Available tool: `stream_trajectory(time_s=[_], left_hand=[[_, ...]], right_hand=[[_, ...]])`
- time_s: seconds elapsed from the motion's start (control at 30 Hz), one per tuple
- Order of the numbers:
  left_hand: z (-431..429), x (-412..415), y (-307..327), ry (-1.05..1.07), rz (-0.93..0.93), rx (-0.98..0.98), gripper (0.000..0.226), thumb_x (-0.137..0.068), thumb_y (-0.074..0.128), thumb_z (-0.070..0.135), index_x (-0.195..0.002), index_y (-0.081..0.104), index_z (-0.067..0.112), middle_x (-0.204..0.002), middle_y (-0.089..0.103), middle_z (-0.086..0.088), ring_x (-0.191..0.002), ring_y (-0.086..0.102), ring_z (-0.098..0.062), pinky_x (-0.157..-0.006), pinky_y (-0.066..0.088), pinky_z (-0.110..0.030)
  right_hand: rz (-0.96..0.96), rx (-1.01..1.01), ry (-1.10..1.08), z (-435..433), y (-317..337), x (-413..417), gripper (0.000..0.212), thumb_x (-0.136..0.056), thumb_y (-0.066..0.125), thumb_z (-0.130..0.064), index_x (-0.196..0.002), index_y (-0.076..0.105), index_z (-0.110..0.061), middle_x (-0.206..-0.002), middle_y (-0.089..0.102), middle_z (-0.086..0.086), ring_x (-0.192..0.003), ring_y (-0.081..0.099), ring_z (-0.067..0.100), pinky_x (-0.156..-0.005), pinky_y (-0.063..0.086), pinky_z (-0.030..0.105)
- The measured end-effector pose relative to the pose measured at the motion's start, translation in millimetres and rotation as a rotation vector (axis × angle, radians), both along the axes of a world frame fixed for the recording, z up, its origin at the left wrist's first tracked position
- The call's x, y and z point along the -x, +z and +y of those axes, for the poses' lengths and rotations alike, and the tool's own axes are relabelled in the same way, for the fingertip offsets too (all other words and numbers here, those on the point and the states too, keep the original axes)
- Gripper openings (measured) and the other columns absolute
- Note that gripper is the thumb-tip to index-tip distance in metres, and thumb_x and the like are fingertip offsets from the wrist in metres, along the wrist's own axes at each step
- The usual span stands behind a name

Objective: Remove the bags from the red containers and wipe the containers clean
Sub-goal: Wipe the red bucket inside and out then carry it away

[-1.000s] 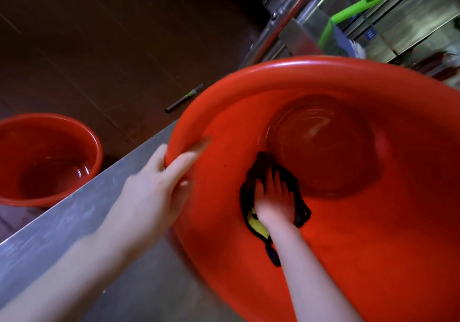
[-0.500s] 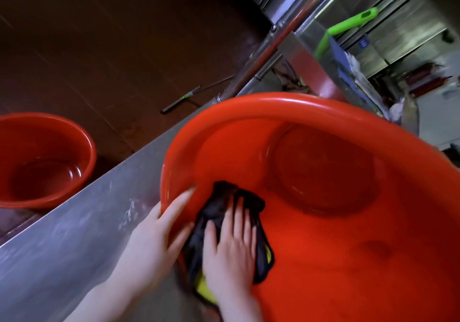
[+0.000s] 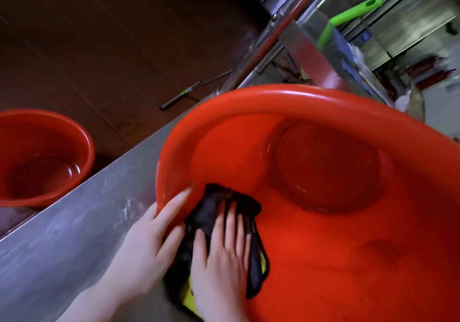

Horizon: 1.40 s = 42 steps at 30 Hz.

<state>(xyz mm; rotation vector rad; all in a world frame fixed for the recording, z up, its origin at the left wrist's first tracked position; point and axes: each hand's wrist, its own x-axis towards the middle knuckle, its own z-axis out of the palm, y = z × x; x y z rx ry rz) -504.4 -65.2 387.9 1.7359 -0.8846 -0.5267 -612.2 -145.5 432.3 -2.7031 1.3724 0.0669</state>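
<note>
A big red basin is seen with its inside turned up to the camera. Its near rim is held by the left hand: two fingers are hooked over into the inside, and the rest of the hand is kept on the outside. The basin's round bottom is seen well past the tips of the right hand

A shiny steel table is spread under the left arm and off to the left of the left hand. The big basin is rested on it

A second red basin is placed far to the left of the left hand, lower down on the dark floor. A wet shine is seen at its bottom

The right hand is laid flat inside the big basin, just beside the left hand, with its fingers kept straight. Nothing is gripped by it. A dark cloth is pressed under it against the red wall. The cloth is bunched up past the fingertips, and a bit of yellow is shown at the wrist side

A bright green handle is seen far up and to the right of both hands. A thin dark tool with a green band is left on the floor, well beyond the left hand
</note>
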Motion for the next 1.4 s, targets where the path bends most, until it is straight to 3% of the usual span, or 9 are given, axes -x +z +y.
stream_trajectory(time_s=[0.17, 0.37, 0.43, 0.6, 0.77, 0.97, 1.1, 1.27, 1.4], left_hand=[[0, -1, 2, -0.008, 0.031, -0.005, 0.068, -0.089, 0.054, 0.029, -0.142, 0.025, 0.062, -0.127, 0.045, 0.035, -0.109, 0.051, 0.010, -0.091, 0.035, -0.005], [10, 5, 16, -0.144, 0.199, -0.036, 0.083, -0.089, 0.065, 0.017, -0.138, 0.022, 0.068, -0.115, 0.051, 0.009, -0.089, 0.065, -0.013, -0.083, 0.051, -0.019], [14, 2, 28, -0.117, 0.029, -0.099, 0.087, -0.083, 0.073, 0.016, -0.137, 0.027, 0.067, -0.109, 0.051, 0.001, -0.081, 0.062, -0.010, -0.079, 0.048, -0.014], [-3, -56, 74, 0.120, -0.521, 0.015, 0.044, -0.081, 0.065, 0.023, -0.125, 0.064, 0.026, -0.142, 0.035, -0.020, -0.117, 0.051, -0.039, -0.093, 0.048, -0.050], [-25, -61, 86, 0.058, -0.530, -0.073, 0.081, -0.075, 0.073, 0.002, -0.143, 0.045, 0.036, -0.113, 0.038, -0.010, -0.050, 0.048, -0.027, -0.051, 0.044, -0.029], [-32, -6, 49, 0.098, -0.230, -0.143, 0.079, -0.075, 0.072, 0.004, -0.133, 0.040, 0.047, -0.123, 0.036, -0.007, -0.070, 0.063, -0.042, -0.057, 0.055, -0.041], [-33, 6, 27, 0.075, 0.004, -0.122, 0.081, -0.077, 0.070, 0.008, -0.132, 0.034, 0.056, -0.127, 0.031, 0.008, -0.101, 0.061, -0.031, -0.081, 0.054, -0.037], [-35, 6, 23, 0.036, 0.006, -0.035, 0.085, -0.079, 0.071, 0.007, -0.136, 0.034, 0.058, -0.129, 0.030, 0.013, -0.103, 0.050, -0.009, -0.085, 0.048, -0.029], [-34, 8, 20, 0.038, -0.005, -0.003, 0.086, -0.081, 0.071, 0.009, -0.136, 0.031, 0.062, -0.129, 0.026, 0.019, -0.098, 0.045, 0.001, -0.083, 0.047, -0.026]], right_hand=[[0.216, 0.082, -0.062, -86, -10, -22, 0.063, -0.098, 0.005, -0.044, -0.156, 0.003, -0.019, -0.163, -0.008, 0.006, -0.150, 0.000, 0.019, -0.120, 0.003, 0.037], [0.051, -0.082, -0.220, -152, -12, -39, 0.060, -0.102, 0.022, -0.044, -0.156, 0.003, -0.024, -0.164, 0.003, -0.001, -0.150, 0.009, 0.019, -0.121, 0.007, 0.041], [0.047, -0.078, -0.179, -156, -17, -33, 0.060, -0.102, 0.020, -0.045, -0.155, 0.001, -0.025, -0.164, 0.001, -0.001, -0.150, 0.007, 0.019, -0.121, 0.006, 0.042], [0.127, -0.049, -0.047, -170, -16, -14, 0.062, -0.102, 0.022, -0.046, -0.155, -0.001, -0.025, -0.164, 0.000, 0.001, -0.150, 0.006, 0.023, -0.120, 0.005, 0.040], [0.243, -0.042, -0.129, -167, -8, -5, 0.062, -0.102, 0.022, -0.046, -0.155, -0.002, -0.026, -0.164, -0.001, -0.001, -0.150, 0.006, 0.021, -0.121, 0.005, 0.041], [0.207, 0.060, -0.146, -85, -7, 12, 0.063, -0.099, 0.022, -0.048, -0.155, 0.008, -0.024, -0.163, 0.011, 0.000, -0.148, 0.015, 0.018, -0.120, 0.010, 0.040], [0.071, 0.086, -0.026, -36, -2, 24, 0.065, -0.087, 0.035, -0.052, -0.142, 0.049, -0.019, -0.148, 0.047, 0.002, -0.132, 0.049, 0.025, -0.111, 0.028, 0.046], [0.146, 0.024, -0.252, -110, -9, 12, 0.064, -0.099, 0.024, -0.050, -0.155, 0.007, -0.025, -0.163, 0.010, 0.000, -0.148, 0.014, 0.020, -0.121, 0.010, 0.039], [0.093, -0.108, -0.458, -158, -2, -7, 0.060, -0.102, 0.023, -0.045, -0.156, 0.004, -0.025, -0.164, 0.005, -0.002, -0.149, 0.010, 0.021, -0.121, 0.006, 0.041]])
